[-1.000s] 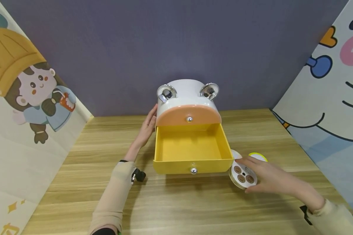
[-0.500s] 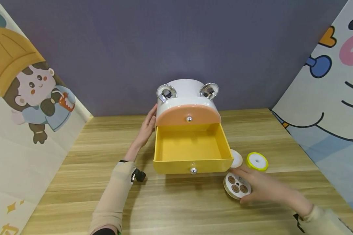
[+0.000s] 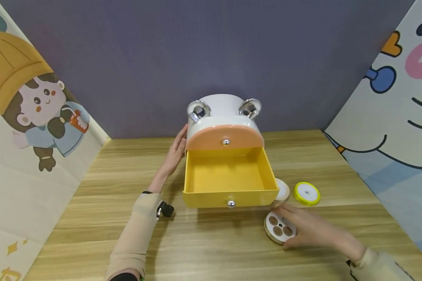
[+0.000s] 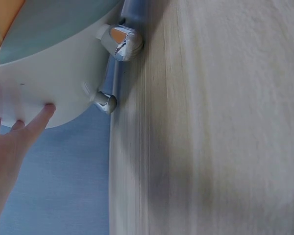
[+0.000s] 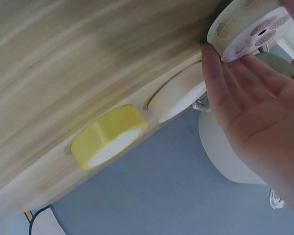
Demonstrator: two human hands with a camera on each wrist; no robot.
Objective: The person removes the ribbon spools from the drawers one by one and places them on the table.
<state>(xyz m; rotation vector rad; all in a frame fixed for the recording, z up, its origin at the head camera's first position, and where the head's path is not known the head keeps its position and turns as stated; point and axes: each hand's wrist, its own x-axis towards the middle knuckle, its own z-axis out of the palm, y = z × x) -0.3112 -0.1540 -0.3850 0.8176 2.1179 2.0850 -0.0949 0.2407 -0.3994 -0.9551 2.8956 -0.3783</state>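
Fingers and thumb of my right hand [image 3: 313, 228] grip the edge of a ribbon spool [image 3: 279, 228] with brown round prints on its white face, low over the table right of the drawer front. The right wrist view shows the spool [image 5: 245, 32] between thumb and fingertips. With fairly straight fingers, my left hand [image 3: 173, 158] rests against the left side of a small white drawer cabinet [image 3: 220, 111]. Fingertips touch the white wall [image 4: 63, 83] in the left wrist view. The cabinet's yellow lower drawer [image 3: 231, 199] is pulled out and has nothing in it; its orange upper drawer [image 3: 211, 138] is closed.
A pale spool [image 3: 283, 190] lies beside the drawer's right corner, partly hidden by it. Right of that lies a yellow-edged spool [image 3: 307, 193]. A grey wall [image 3: 144, 70] stands behind the wooden table [image 3: 126, 168], with printed panels at both sides.
My right hand has drawn the printed spool toward the front and left, away from the other two spools, which show more fully. My left hand and the cabinet have stayed put.
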